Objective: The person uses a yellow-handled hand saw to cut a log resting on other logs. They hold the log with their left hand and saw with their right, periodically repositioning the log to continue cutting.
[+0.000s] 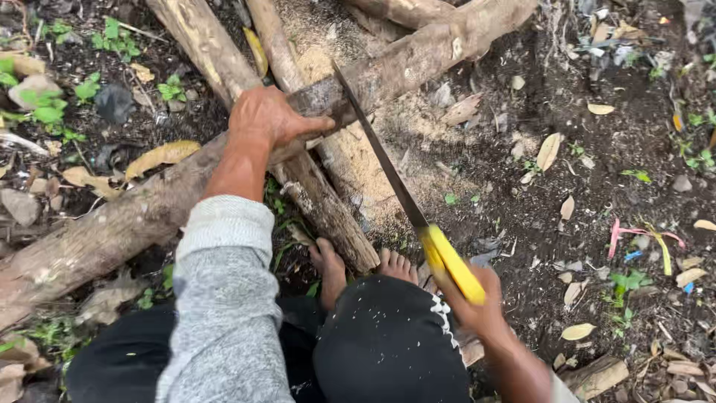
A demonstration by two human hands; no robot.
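A long rough log (134, 216) runs from the lower left to the upper right, lying across two other logs (224, 67). My left hand (268, 116) presses down on top of it, fingers wrapped over the bark. My right hand (473, 302) grips the yellow handle of a hand saw (388, 168), whose dark blade slants up to a cut in the log just right of my left hand. Pale sawdust (358, 149) is heaped under the cut. My bare feet (332, 269) rest on the ground by the crossing logs.
Dark soil with dry leaves (548, 149), small green plants (45, 104) and stones (22, 205) lies all around. More logs (403, 11) lie at the top. A short cut piece of wood (597, 377) sits at the lower right. My black-clad knees fill the bottom.
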